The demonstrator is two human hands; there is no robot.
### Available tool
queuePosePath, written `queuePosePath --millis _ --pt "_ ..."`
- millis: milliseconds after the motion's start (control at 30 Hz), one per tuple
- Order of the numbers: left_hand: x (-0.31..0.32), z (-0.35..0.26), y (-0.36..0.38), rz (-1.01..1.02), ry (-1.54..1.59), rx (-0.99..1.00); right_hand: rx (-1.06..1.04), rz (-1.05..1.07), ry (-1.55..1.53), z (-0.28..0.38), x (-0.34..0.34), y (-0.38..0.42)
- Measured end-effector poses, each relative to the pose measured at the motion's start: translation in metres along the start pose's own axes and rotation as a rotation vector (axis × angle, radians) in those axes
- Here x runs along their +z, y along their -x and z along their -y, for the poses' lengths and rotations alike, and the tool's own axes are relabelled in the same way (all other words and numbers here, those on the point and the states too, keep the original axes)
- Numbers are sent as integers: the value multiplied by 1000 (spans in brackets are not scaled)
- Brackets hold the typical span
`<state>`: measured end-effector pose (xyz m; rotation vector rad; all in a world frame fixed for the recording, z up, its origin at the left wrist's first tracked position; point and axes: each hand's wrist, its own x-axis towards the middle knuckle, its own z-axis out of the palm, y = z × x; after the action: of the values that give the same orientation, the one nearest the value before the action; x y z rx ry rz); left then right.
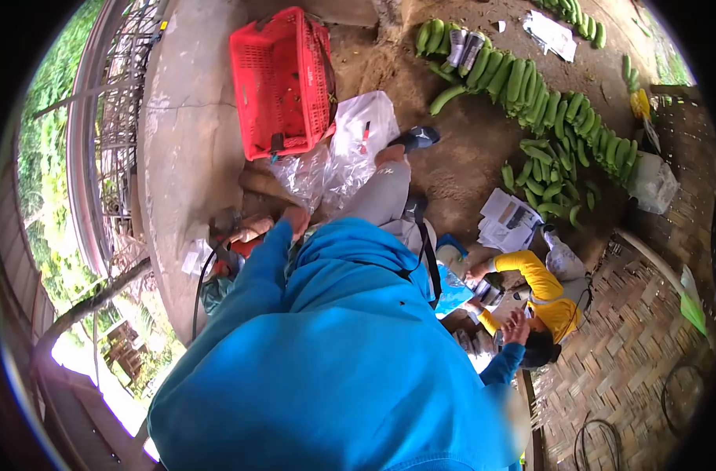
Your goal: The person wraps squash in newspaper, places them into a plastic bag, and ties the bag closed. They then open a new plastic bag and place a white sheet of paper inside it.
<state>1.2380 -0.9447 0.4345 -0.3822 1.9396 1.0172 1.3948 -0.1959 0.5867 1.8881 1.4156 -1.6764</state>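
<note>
My left hand (296,222), at the end of a blue sleeve, is beside my bent leg (377,192), just below the crumpled clear plastic (303,179). Its fingers are too small and hidden to read. On the other side, my right hand (516,326) is raised with its fingers apart and nothing visible in it, near the co-worker's dark-haired head. A white plastic sheet (364,125) with a small red-and-black tool (366,135) on it lies beyond my leg.
A red plastic basket (281,86) stands at the upper left. Long rows of green gourds (522,82) lie on the dirt floor, near newspaper sheets (508,221). At the right, a co-worker in yellow (558,306) handles a paper-wrapped bundle (487,293) beside a woven wall.
</note>
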Motion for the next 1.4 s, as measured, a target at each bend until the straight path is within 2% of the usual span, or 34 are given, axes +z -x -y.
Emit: queuePosePath --millis 33,67,100,133,200,233,267,333,400,467,533,567,600,633,667,700,767,867,967,1067,1200,1367,1400 --pt "7 -56 56 118 282 -473 -6 11 -38 7 -2 -3" --pt "24 -4 64 127 -37 -330 -9 21 -77 14 1 -2" --pt "47 51 71 28 58 -277 15 47 -77 17 10 -5" --pt "51 51 84 24 53 -279 19 51 -80 8 17 -23" --pt "56 36 105 -288 -520 736 165 222 -78 -22 23 -76" --pt "57 77 89 -217 -639 752 110 267 3 -25 45 -71" --pt "53 69 84 -212 -639 743 57 312 82 -34 76 -63" --pt "36 0 77 179 533 -568 154 309 258 -42 136 -57" --pt "28 -110 87 -51 385 -317 116 481 234 -68 182 -67" --pt "30 -125 59 -82 417 -256 -16 576 412 -81 232 -67" --pt "26 -130 17 -112 441 -183 -331 640 478 -121 270 -83" --pt "22 -128 -6 -30 391 -120 -739 572 639 -138 292 -85" --pt "21 -124 -28 57 340 -64 -864 569 667 -130 309 -63" --pt "21 -125 -55 61 326 -66 -999 506 773 -131 324 -53" --pt "23 -127 -85 -6 114 50 -1128 435 879 -137 336 -45" --pt "26 -122 -111 -62 -92 158 -1107 430 875 -142 342 -34" --pt "24 -121 -167 -79 -123 170 -1079 357 1076 -145 351 -20" --pt "18 -98 -266 -139 -110 305 -931 362 1058 -132 360 -8" --pt "1 -78 -349 -208 -231 286 -772 350 1059 -149 355 -23" --pt "-16 -25 -428 -271 -323 307 -756 311 1143 -155 360 -17" --pt "-24 -2 -491 -364 -540 84 -766 338 1131 -164 357 -21" --pt "1 15 -515 -293 -545 -13 -688 317 1080 -163 363 -10" --pt "16 15 -514 -370 -529 -56 -684 314 1083 -164 364 -9"
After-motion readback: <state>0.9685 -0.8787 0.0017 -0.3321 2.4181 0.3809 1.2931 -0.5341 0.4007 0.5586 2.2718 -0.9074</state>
